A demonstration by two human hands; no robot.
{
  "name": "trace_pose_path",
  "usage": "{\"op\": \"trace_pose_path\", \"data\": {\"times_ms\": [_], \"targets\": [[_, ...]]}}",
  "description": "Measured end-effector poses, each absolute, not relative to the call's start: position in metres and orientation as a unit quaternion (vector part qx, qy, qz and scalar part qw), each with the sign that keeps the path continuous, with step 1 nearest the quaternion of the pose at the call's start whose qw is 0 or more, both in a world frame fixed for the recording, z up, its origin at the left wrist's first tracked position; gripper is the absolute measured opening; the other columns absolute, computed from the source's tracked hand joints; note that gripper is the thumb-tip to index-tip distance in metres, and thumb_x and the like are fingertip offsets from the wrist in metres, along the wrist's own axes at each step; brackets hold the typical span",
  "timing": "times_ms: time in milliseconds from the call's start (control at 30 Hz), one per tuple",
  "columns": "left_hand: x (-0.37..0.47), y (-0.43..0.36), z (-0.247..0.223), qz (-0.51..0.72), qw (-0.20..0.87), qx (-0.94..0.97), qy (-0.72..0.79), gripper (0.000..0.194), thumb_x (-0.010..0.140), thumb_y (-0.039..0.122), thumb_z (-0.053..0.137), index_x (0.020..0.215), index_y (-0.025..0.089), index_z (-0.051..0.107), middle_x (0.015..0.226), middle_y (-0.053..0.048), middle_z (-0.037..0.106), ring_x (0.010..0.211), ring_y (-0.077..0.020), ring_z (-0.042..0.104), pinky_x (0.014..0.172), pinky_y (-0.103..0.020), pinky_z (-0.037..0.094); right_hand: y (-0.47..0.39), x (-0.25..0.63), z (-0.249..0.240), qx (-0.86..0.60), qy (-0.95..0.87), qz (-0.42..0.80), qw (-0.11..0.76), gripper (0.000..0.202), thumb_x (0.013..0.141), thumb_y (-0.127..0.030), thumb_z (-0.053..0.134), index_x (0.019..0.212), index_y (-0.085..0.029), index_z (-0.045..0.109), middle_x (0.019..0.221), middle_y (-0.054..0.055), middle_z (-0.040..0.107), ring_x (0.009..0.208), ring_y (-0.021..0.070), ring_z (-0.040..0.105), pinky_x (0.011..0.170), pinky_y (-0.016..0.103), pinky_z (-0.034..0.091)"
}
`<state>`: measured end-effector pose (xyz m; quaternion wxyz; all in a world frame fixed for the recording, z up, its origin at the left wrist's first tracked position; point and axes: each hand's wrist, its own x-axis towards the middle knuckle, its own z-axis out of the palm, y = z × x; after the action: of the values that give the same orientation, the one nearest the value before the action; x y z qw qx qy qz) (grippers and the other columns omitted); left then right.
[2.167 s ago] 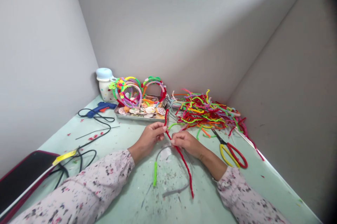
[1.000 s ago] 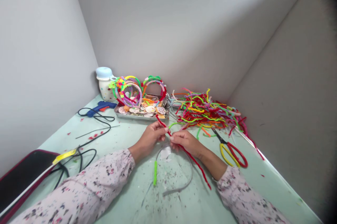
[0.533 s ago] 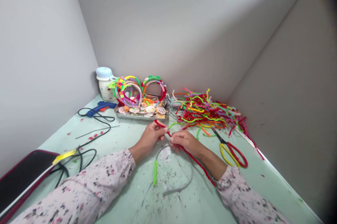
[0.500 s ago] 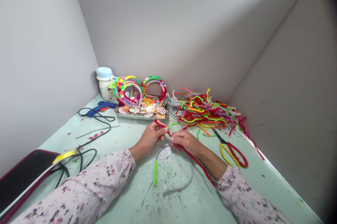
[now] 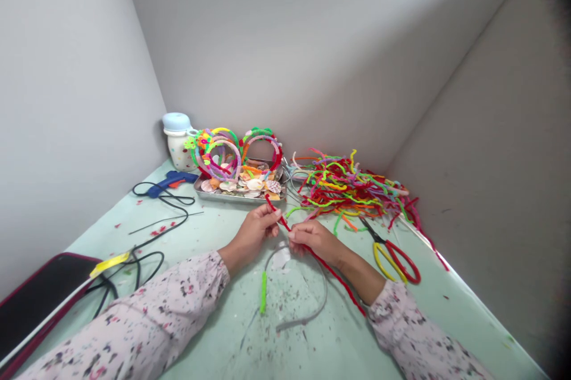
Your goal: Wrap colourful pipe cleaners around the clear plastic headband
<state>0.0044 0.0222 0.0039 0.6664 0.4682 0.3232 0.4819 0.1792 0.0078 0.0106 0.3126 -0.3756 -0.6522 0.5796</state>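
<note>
1. Left hand (image 5: 253,234) pinching a red pipe cleaner (image 5: 339,283) near its upper end, thumb on top!
2. Right hand (image 5: 316,241) pinching it too, just beside the left; the long tail slants down along the right forearm to the cuff.
3. Below them on the table (image 5: 343,347), a gray headband (image 5: 325,294) lies curved, bright green wrap (image 5: 263,292) around its left arm.
4. Open scissors (image 5: 390,255) out toward the right edge, the tangled pipe-cleaner pile (image 5: 348,190) behind them.
5. Far edge: shell tray (image 5: 238,200) with colorful headbands (image 5: 223,157); blue glue gun (image 5: 172,182) and lidded cup (image 5: 179,151) by the far left corner.
</note>
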Motion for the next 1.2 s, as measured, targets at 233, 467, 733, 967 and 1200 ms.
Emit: {"op": "trace_pose_path", "data": {"times_ms": [233, 467, 733, 967, 1200], "targets": [[0.0036, 0.0218, 0.0063, 0.481, 0.672, 0.462, 0.320, 0.024, 0.078, 0.034, 0.063, 0.072, 0.015, 0.049, 0.053, 0.005, 0.047, 0.044, -0.0047, 0.042, 0.045, -0.016, 0.029, 0.0070, 0.1787, 0.0115, -0.375, -0.648, 0.581, 0.318, 0.029, 0.078, -0.036, 0.059, 0.062, -0.013, 0.063, 0.053, 0.000, 0.057, 0.047, 0.0094, 0.051, 0.049, 0.022, 0.039], [0.0048, 0.0205, 0.0095, 0.495, 0.690, 0.436, 0.299, 0.021, 0.079, 0.034, 0.061, 0.077, 0.015, 0.051, 0.053, 0.005, 0.048, 0.043, -0.0050, 0.045, 0.044, -0.016, 0.030, 0.0063, 0.1787, 0.0119, -0.380, -0.646, 0.582, 0.316, 0.028, 0.078, -0.036, 0.059, 0.062, -0.013, 0.063, 0.053, -0.001, 0.057, 0.047, 0.0094, 0.050, 0.049, 0.022, 0.039], [0.0044, 0.0219, 0.0086, 0.495, 0.703, 0.422, 0.288, 0.019, 0.081, 0.032, 0.058, 0.078, 0.014, 0.052, 0.052, 0.004, 0.050, 0.042, -0.0055, 0.046, 0.043, -0.016, 0.032, 0.0053, 0.1779, 0.0114, -0.384, -0.650, 0.572, 0.320, 0.028, 0.079, -0.036, 0.058, 0.063, -0.013, 0.062, 0.053, -0.001, 0.057, 0.046, 0.0086, 0.049, 0.047, 0.021, 0.038], [0.0043, 0.0218, 0.0094, 0.510, 0.699, 0.415, 0.280, 0.020, 0.077, 0.031, 0.064, 0.077, 0.015, 0.051, 0.058, 0.006, 0.048, 0.043, -0.0043, 0.048, 0.043, -0.015, 0.033, 0.0040, 0.1778, 0.0124, -0.385, -0.670, 0.550, 0.316, 0.029, 0.079, -0.037, 0.058, 0.063, -0.013, 0.062, 0.054, -0.001, 0.057, 0.046, 0.0084, 0.049, 0.046, 0.020, 0.036], [0.0046, 0.0221, 0.0086, 0.506, 0.706, 0.411, 0.277, 0.018, 0.078, 0.030, 0.063, 0.079, 0.014, 0.054, 0.057, 0.005, 0.048, 0.044, -0.0046, 0.049, 0.043, -0.015, 0.033, 0.0051, 0.1788, 0.0108, -0.382, -0.672, 0.551, 0.314, 0.029, 0.080, -0.036, 0.058, 0.063, -0.013, 0.062, 0.054, -0.001, 0.056, 0.047, 0.0085, 0.049, 0.048, 0.020, 0.038]]}}
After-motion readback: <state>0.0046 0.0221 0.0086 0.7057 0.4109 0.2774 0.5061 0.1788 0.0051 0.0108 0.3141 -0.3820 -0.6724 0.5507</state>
